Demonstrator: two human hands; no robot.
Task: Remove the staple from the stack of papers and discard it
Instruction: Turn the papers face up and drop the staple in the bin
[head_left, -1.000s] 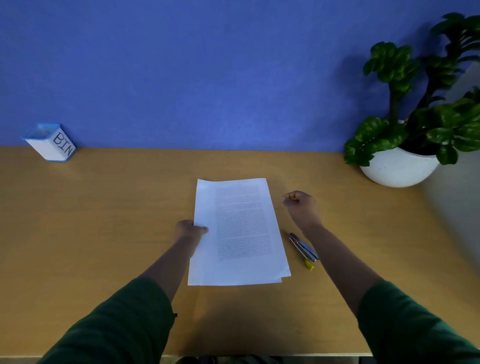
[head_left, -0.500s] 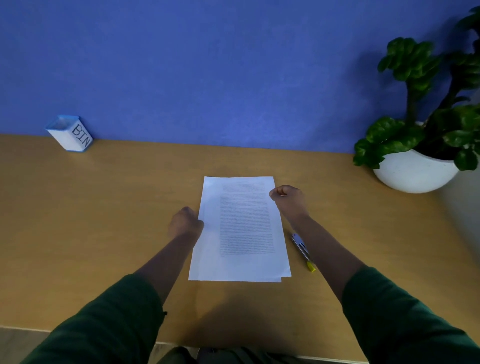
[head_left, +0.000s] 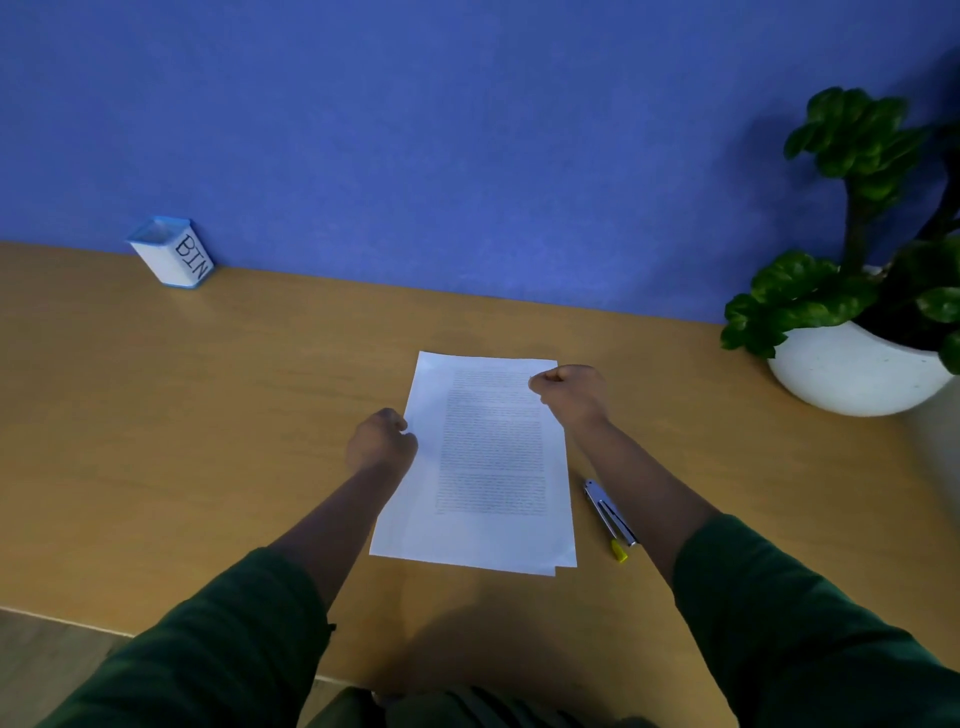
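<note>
A white stack of papers (head_left: 488, 467) with printed text lies flat on the wooden desk (head_left: 208, 415). My left hand (head_left: 382, 441) grips its left edge with curled fingers. My right hand (head_left: 569, 392) is over the stack's top right corner, thumb and forefinger pinched together as if on something tiny. The staple itself is too small to see. A white bin (head_left: 171, 252) with a blue rim, labelled BIN, stands far left against the wall. A silver staple remover (head_left: 610, 517) with a yellow tip lies just right of the papers.
A potted green plant in a white bowl (head_left: 852, 369) stands at the back right. A blue wall (head_left: 467, 156) runs behind the desk. The desk's near edge crosses the bottom left.
My right hand has moved left from beside the papers to their top right corner. My left hand has curled at the left edge. The view has shifted left.
</note>
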